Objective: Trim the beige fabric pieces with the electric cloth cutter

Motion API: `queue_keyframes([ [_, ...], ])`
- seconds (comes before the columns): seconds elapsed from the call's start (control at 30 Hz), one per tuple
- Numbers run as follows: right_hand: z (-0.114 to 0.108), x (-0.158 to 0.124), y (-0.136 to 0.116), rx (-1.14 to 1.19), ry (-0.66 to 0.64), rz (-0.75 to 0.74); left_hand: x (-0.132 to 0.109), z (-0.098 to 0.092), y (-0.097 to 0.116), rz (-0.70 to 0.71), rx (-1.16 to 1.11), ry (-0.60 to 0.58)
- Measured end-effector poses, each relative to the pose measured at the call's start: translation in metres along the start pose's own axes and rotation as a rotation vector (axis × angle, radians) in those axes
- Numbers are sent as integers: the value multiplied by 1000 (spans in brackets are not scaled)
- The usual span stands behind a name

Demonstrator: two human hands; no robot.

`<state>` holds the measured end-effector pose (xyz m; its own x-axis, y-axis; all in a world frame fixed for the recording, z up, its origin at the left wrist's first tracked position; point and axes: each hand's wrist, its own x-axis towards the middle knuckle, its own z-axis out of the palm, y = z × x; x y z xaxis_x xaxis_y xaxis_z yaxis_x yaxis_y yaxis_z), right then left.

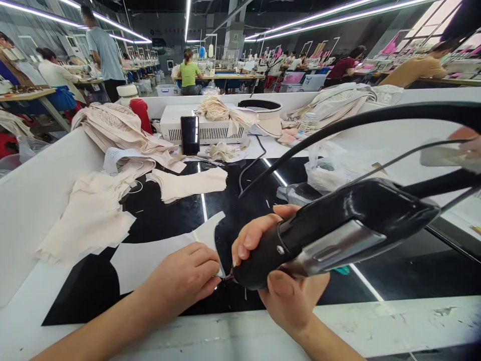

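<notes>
My right hand [280,281] grips a black hand-held tool [330,230] with a metal plate and thick black cords running off to the right. Its tip points down-left at the edge of a pale cut fabric piece [150,255] lying on the glossy black worktop [244,200]. My left hand [186,276] rests on that piece with fingers curled, pinching its right edge just beside the tool's tip.
Stacks of cream fabric pieces [90,215] lie at left, more [188,183] near the middle. A white box [206,125] with a phone [190,134] leaning on it stands behind. Clear plastic bags [334,170] lie at right. Other workers sit at tables far back.
</notes>
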<state>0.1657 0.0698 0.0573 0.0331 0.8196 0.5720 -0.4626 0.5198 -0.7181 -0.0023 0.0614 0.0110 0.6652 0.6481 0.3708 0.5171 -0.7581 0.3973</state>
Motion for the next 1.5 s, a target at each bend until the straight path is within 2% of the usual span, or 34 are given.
queue_keyframes([
  [0.1, 2, 0, 2, 8, 16, -7, 2, 1, 1, 26, -2, 43],
  [0.3, 3, 2, 3, 19, 39, -38, 1, 4, -1, -17, -56, 74],
  [0.77, 2, 4, 8, -7, -5, -80, -2, 3, -3, -46, -101, 76],
  [1.0, 2, 0, 8, -32, 5, -40, 1, 2, -1, -127, -90, 79],
  [1.17, 2, -1, 8, -37, 8, -49, 2, 4, -4, -69, -74, 86],
  [1.33, 2, 0, 7, -8, 7, -50, 1, 6, -6, -12, -21, 8],
  [1.5, 4, 1, 6, -11, 21, -49, -2, -1, -6, 58, 5, -28],
])
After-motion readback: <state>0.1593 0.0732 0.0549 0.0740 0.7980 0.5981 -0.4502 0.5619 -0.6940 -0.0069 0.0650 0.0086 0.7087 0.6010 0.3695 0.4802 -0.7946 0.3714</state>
